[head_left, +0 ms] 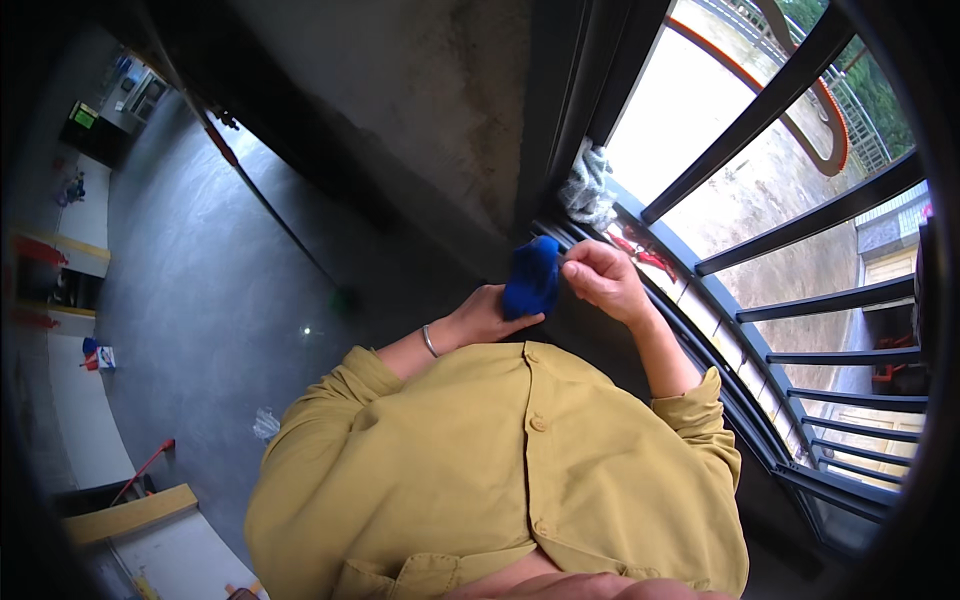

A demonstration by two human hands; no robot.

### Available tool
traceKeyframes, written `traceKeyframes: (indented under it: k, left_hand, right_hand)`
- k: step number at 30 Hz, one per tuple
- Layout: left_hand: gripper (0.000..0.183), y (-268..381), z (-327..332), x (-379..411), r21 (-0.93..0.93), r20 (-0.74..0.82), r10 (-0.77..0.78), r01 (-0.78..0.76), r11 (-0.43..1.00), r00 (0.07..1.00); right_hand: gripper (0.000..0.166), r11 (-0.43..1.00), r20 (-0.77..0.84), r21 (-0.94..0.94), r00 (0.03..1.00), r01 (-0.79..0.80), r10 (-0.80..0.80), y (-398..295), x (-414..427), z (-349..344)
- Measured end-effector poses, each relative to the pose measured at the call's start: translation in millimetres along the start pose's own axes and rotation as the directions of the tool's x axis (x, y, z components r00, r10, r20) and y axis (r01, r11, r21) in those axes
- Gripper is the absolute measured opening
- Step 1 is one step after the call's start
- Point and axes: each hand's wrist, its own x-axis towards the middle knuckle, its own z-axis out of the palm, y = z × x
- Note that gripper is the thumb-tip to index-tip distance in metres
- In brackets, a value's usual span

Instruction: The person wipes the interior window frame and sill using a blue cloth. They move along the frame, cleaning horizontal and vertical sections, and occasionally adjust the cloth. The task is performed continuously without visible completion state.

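A blue cloth is held in front of the chest by my left hand, which has a silver bangle at its wrist. My fingers are mostly behind the cloth, with one finger or thumb showing below it. Just right of the cloth is my right hand, its fingers curled and the thumb against the index finger. Whether something thin is pinched there cannot be told. Beyond my right hand, a grey-white rag lies in the window corner, near red items on the sill.
A barred window with a dark sliding frame runs along the right. A dark wall stands ahead. A long thin pole slants over the grey floor to the left, and clear plastic lies near my left elbow.
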Motion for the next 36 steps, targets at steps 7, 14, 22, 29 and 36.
traceKeyframes:
  k: [7, 14, 22, 29, 36]
  left_hand:
    - [0.056, -34.1, -12.6, -47.7, 0.238, -0.252, -0.169, 0.231, 0.943, 0.953]
    - [0.035, -4.2, -39.2, -39.1, 0.695, -0.269, -0.167, 0.312, 0.648, 0.948]
    - [0.011, 76.2, -24.4, -18.1, 0.79, 0.253, 0.426, -0.44, 0.427, 0.869]
    - [0.032, 89.2, -17.6, -14.2, 0.663, 0.022, 0.388, -0.304, 0.684, 0.922]
    - [0.062, 14.7, -9.8, 20.9, 0.049, -0.022, 0.145, -0.144, 0.988, 0.989]
  right_hand:
    - [0.013, 0.6, -0.123, -0.799, 0.988, -0.042, -0.094, 42.5, 12.0, 34.5]
    - [0.018, 0.784, -0.042, -0.619, 0.999, -0.042, 0.02, 71.4, -0.3, 30.4]
    - [0.02, 0.998, -0.07, -0.06, 0.997, 0.033, -0.037, 96.0, 3.2, 60.2]
    - [0.011, 0.88, -0.217, 0.472, 0.974, 0.048, 0.064, 80.4, -23.7, 47.2]
    - [0.009, 0.933, -0.475, 0.234, 0.869, 0.275, -0.137, 38.5, -38.3, 40.9]
